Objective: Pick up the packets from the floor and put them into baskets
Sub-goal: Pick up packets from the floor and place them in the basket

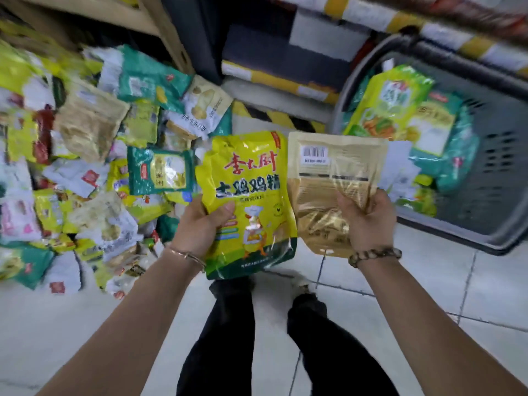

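1. Head view, hands: grips a yellow packet (251, 195) in the left hand (200, 224), thumb pressed across the front and fingers curled behind. Clutches a tan packet (328, 172) in the right hand (368, 221), fingers clenched round its lower half, barcode side facing the camera.
2. Holds both upright and side by side at the centre of the view, edges almost touching. Probably keeps one per hand so as to carry two in a single trip.
3. Has the grey basket (463, 237) at 2 o'clock, near the right hand and within easy reach for a drop. Already contains several green and yellow packets (391, 101). Judging by that, lifting is done for these two and dropping in is not yet done.
4. Shows a large heap of packets (85, 167) from 9 to 11 o'clock, spilled on the floor below a cardboard panel (160, 27) — so most of the work appears to lie ahead.
5. Stands on pale floor tiles (428, 281) with dark grout lines, dark trouser legs (228, 324) at 6 o'clock. Runs black-and-yellow striped tape (271, 112) at 12 o'clock, along the base of dark shelving.
6. Wears a thin bangle (185, 255) on the left wrist and a beaded bracelet (374, 255) on the right.
7. Blurs toward the edges — cannot read the farther labels.
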Action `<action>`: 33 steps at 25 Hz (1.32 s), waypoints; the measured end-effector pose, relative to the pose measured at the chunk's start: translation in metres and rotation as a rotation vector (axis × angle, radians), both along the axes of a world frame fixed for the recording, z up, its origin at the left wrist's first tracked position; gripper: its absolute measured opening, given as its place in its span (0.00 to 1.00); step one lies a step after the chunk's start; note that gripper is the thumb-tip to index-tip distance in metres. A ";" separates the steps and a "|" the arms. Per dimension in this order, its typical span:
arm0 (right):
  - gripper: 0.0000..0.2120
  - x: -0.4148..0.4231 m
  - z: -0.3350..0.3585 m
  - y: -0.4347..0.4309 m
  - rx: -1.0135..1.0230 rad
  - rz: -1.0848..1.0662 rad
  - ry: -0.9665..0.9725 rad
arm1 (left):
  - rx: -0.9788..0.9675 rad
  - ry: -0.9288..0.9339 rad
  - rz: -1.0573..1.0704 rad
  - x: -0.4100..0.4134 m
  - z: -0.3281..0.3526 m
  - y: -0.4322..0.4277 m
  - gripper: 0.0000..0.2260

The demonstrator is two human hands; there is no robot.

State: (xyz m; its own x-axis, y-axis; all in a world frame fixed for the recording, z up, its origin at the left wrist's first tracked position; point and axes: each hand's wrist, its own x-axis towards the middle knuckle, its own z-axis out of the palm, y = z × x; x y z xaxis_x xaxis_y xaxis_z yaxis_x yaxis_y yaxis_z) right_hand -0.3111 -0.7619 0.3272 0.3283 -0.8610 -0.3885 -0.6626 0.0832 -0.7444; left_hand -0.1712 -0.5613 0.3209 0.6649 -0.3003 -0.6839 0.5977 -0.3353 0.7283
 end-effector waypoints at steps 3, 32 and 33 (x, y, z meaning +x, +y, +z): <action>0.13 -0.034 0.018 -0.044 -0.020 -0.127 -0.009 | -0.040 0.039 -0.132 -0.014 0.016 -0.059 0.07; 0.28 -0.113 -0.152 -0.404 0.034 -0.152 0.415 | 0.456 -0.900 -0.628 -0.108 -0.119 -0.458 0.36; 0.31 -0.114 -0.148 -0.394 -0.060 -0.163 0.395 | 0.471 -1.021 -0.775 -0.111 -0.119 -0.456 0.37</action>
State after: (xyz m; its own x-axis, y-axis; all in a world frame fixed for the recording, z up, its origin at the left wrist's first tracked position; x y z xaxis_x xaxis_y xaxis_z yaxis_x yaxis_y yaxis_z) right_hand -0.4254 -1.1561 0.1792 0.0226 -0.9143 -0.4045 -0.8792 0.1744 -0.4433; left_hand -0.2824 -1.0175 0.2016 0.7003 -0.7010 -0.1347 -0.5855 -0.6720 0.4533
